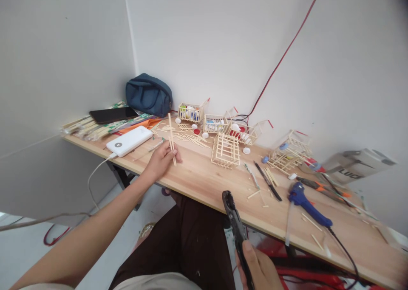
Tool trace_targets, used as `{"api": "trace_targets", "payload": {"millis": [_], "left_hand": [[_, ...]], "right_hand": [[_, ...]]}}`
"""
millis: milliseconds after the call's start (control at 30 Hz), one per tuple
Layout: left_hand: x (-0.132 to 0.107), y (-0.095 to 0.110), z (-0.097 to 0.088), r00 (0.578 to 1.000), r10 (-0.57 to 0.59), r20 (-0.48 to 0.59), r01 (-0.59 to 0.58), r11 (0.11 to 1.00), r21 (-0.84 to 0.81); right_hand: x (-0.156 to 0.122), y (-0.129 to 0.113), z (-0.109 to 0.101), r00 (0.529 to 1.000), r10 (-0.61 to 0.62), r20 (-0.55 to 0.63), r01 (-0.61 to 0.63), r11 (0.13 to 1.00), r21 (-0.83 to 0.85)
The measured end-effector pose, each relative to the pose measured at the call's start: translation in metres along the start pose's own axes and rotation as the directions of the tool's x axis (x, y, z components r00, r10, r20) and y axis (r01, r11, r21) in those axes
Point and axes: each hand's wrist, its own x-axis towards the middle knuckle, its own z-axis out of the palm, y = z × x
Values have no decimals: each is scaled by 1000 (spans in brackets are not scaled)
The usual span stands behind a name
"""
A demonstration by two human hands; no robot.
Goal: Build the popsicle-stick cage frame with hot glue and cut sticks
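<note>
My left hand (163,158) reaches out over the wooden table (204,179) and pinches a few long thin wooden sticks (171,138) that point away from me. Loose sticks (191,138) lie scattered just beyond it. My right hand (259,268) stays low at the table's near edge, closed round the handles of black cutting pliers (234,222), whose jaws point up toward the table. A small open stick frame (225,150) stands in the middle of the table, between the two hands.
Several little stick carts (191,111) with bottle caps line the wall. A white power bank (129,140), a phone (113,114) and a blue pouch (148,94) sit at the left. A blue glue gun (307,203), a grey box (358,164) and tools are at the right.
</note>
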Motion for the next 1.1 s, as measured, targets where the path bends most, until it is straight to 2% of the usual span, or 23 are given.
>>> {"api": "trace_targets", "payload": {"millis": [67, 100, 167, 233, 300, 433, 533, 700, 867, 1000, 1100], "left_hand": [[-5, 8, 11, 980, -197, -31, 182, 946, -268], [-8, 13, 18, 953, -304, -5, 278, 876, -395], [-17, 24, 34, 895, -438, 82, 410, 738, -535], [-25, 35, 50, 854, -492, 169, 488, 643, -591], [-33, 42, 64, 830, -504, 239, 529, 579, -620], [-45, 48, 87, 799, -500, 334, 584, 512, -630], [-51, 47, 100, 792, -497, 356, 597, 504, -624], [-58, 46, 114, 820, -482, 309, 562, 570, -600], [-62, 46, 119, 824, -487, 289, 560, 625, -544], [-63, 46, 119, 835, -477, 274, 547, 668, -505], [-64, 47, 118, 870, -440, 222, 492, 745, -451]], "right_hand": [[7, -4, -1, 998, -65, 22, 64, 997, 52], [11, -8, -1, 995, -98, 38, 94, 992, 87], [19, -19, 0, 986, -158, 59, 146, 974, 171], [26, -32, 4, 976, -215, 36, 199, 945, 259], [32, -44, 11, 960, -280, 9, 262, 909, 323], [39, -56, 27, 931, -365, -12, 347, 873, 343], [41, -54, 35, 936, -347, -54, 344, 875, 342], [38, -50, 37, 948, -296, -114, 317, 864, 390], [35, -49, 37, 977, -189, -95, 212, 872, 442], [34, -47, 38, 976, -194, -101, 219, 858, 464], [33, -44, 41, 973, -204, -111, 232, 853, 468]]}}
